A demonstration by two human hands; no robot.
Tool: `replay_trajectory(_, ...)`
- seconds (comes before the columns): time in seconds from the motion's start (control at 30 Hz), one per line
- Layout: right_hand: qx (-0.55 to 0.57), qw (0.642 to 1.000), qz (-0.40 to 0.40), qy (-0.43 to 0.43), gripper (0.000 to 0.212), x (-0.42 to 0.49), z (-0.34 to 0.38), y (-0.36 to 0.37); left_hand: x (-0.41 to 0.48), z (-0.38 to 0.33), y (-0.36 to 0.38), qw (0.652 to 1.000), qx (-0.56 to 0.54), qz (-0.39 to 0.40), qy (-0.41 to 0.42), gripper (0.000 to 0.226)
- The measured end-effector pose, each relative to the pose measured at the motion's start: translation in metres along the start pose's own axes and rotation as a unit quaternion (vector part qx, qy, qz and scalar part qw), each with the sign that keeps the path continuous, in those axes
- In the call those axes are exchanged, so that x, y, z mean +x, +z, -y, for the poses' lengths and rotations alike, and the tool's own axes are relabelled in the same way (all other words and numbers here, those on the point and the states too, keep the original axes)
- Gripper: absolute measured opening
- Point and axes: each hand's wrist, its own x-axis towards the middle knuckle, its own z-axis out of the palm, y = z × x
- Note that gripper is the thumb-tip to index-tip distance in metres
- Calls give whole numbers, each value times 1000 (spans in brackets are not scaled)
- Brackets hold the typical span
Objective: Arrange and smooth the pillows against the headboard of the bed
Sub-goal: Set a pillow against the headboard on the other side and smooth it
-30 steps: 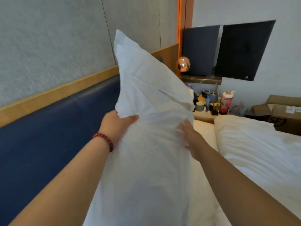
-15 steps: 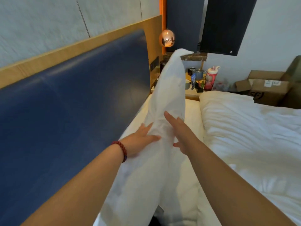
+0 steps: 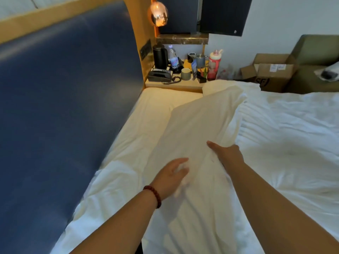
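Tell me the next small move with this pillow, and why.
Probably slide the pillow left until its long edge meets the blue headboard. It lies flat on the bed under both hands, left hand and right hand, but a strip of bare sheet separates it from the headboard, and it sits at an angle.

A hotel bedroom is showing here: a padded blue headboard [image 3: 64,99] is backing a white-sheeted bed [image 3: 286,136], while a corded phone [image 3: 160,76], kettle [image 3: 160,55] and water bottle [image 3: 173,59] are crowding the bedside shelf [image 3: 174,84].
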Motion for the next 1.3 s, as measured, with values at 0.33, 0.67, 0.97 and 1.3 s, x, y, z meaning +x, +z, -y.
replay_trajectory(0.33, -35, 999, -26, 26, 94, 35, -60, -1, 104, 83, -22, 978, 163, -18, -131, 81)
replay_trajectory(0.67, -51, 990, 88, 101, 56, 72, -51, -14, 161, 97, -32, 981, 99, -62, -157, 107)
replay_trajectory(0.97, -78, 986, -47, 139, 127, 91, -69, 17, 204, 100, -40, 974, 46, -42, -220, 111)
replay_trajectory(1.3, -87, 983, -93, 130, 94, 105, -94, 34, 248, 95, -60, 969, 45, -11, -241, 99)
